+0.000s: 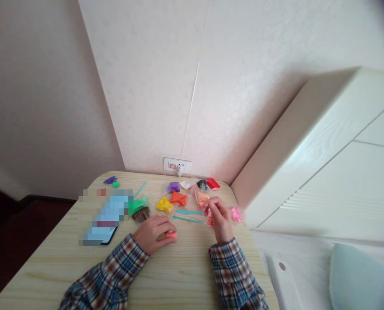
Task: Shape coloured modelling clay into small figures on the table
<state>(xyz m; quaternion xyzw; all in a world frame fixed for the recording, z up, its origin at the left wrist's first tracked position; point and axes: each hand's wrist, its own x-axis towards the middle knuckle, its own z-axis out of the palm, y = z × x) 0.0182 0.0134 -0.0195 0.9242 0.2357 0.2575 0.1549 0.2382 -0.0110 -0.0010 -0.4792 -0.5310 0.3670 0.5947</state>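
Observation:
Low over the table, my left hand [155,234] is closed on a piece of coral-coloured modelling clay [171,235], pinched between thumb and fingers. My right hand [220,217] is raised a little to the right, thumb and fingertips pressed together; what they hold, if anything, cannot be made out. Partly behind it lies a red clay packet [210,220]. Two blue modelling tools, a knife-like one [190,212] and a thinner stick [188,219], rest between the hands. Beyond them are a yellow clay packet [164,205], an orange-red one [178,198] and a peach one [202,198].
A phone [109,219] with a blurred screen lies on the left of the wooden table [179,275]. Green [139,206] and brown packets [142,214] sit beside it. Purple [173,187], black [202,185] and pink packets [237,214] lie farther off. A wall socket [177,165] is behind.

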